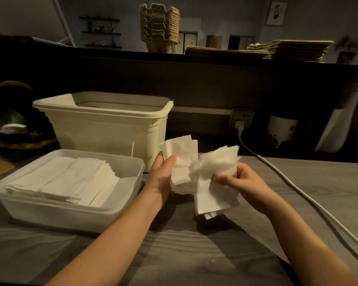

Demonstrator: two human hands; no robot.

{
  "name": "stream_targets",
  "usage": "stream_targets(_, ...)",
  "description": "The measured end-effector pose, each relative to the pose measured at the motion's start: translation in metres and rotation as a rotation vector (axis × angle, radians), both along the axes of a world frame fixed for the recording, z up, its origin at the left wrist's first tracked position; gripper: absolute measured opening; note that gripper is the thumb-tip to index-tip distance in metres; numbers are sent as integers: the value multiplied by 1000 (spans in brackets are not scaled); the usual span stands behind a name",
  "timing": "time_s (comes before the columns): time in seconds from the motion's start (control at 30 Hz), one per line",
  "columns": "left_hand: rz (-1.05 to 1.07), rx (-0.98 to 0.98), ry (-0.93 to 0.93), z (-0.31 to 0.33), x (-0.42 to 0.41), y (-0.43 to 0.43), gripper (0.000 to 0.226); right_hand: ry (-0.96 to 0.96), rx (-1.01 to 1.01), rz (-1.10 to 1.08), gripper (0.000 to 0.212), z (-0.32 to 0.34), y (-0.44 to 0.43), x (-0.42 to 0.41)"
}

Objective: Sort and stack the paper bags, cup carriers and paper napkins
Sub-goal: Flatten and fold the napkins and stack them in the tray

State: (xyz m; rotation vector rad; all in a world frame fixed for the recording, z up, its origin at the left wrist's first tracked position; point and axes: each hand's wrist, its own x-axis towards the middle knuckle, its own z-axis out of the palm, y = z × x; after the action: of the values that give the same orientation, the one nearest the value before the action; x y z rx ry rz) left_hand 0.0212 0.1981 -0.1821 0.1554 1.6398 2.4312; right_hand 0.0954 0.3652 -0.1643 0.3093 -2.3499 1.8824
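Note:
My left hand (162, 174) grips a small bundle of white paper napkins (181, 159) above the grey table. Just to its right, my right hand (241, 179) pinches a second, looser bunch of napkins (213, 182) whose lower sheets hang down toward the tabletop. The two bunches touch in the middle. A shallow translucent tray (70, 213) at the left holds flat stacks of napkins (66, 180). On the dark upper ledge stand a stack of brown cup carriers (158, 23) and a flat pile of paper bags (281, 49).
A tall cream plastic bin (103, 124) stands behind the tray. A white power cable (293, 182) runs from a wall socket (241, 118) across the table's right side. A wicker basket (19, 139) sits at the far left. A white jar (280, 131) stands by the wall.

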Motion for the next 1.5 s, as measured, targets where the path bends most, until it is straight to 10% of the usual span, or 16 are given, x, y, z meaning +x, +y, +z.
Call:
stream_targets(0.2,24,-341,228,2,1,9,37,-75,-435,-3,29,4,-3,-1)
stream_targets(0.73,-127,-259,173,-11,14,17,27,42,-2,-434,21,-23,-23,-21)
stream_targets(1.07,-344,-703,472,-9,12,11,63,-59,-229,-171,87,-29,-14,-20)
stream_targets(1.3,30,-623,603,-2,2,-4,54,43,-194,-201,55,-21,9,-20)
stream_targets(1.5,89,-737,728,-1,1,-10,46,90,302,-278,37,-26,14,-23)
